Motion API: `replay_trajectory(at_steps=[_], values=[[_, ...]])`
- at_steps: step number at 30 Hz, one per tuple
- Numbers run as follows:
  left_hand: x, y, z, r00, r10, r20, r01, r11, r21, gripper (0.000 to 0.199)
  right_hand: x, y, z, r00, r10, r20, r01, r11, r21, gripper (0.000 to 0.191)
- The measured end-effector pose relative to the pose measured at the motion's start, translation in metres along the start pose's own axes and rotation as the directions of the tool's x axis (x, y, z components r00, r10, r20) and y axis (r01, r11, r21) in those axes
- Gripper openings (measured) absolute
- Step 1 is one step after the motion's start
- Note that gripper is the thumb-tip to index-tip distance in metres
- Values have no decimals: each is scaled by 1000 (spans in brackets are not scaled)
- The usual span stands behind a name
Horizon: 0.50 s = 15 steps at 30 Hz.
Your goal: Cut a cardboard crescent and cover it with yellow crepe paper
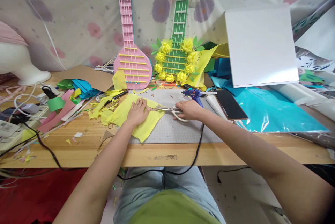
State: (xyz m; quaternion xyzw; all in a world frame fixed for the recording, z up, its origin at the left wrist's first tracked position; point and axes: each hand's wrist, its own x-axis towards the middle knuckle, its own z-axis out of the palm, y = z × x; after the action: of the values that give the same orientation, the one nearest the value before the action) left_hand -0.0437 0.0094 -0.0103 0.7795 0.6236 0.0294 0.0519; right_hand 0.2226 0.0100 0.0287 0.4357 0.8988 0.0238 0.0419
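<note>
My left hand lies flat, fingers spread, on a sheet of yellow crepe paper. Under and beside its fingertips shows a thin brown piece, perhaps card, partly hidden by the hand. My right hand grips a pair of scissors with pale handles. Their blades point left over the paper's right edge; whether they are parted is hard to make out. Beneath the paper is a grey cutting mat. Just behind my right hand sits a blue glue gun, its black cord running off the table's front edge.
A pink paper guitar and a green one with yellow flowers lean at the back. To the right are a black phone, a white board and wrapped blue paper. Paper scraps and a power strip crowd the left.
</note>
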Motion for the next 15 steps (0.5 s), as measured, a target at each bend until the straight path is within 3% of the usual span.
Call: replay_trajectory(at_steps=[6, 15], values=[[0, 2, 0, 1000, 0, 11, 0, 1000, 15, 63, 9, -3, -9, 995, -42, 95, 51, 995, -85, 32], [0, 1, -2, 1000, 12, 27, -12, 1000, 1, 64, 13, 0, -12, 980, -66, 187, 86, 991, -100, 32]])
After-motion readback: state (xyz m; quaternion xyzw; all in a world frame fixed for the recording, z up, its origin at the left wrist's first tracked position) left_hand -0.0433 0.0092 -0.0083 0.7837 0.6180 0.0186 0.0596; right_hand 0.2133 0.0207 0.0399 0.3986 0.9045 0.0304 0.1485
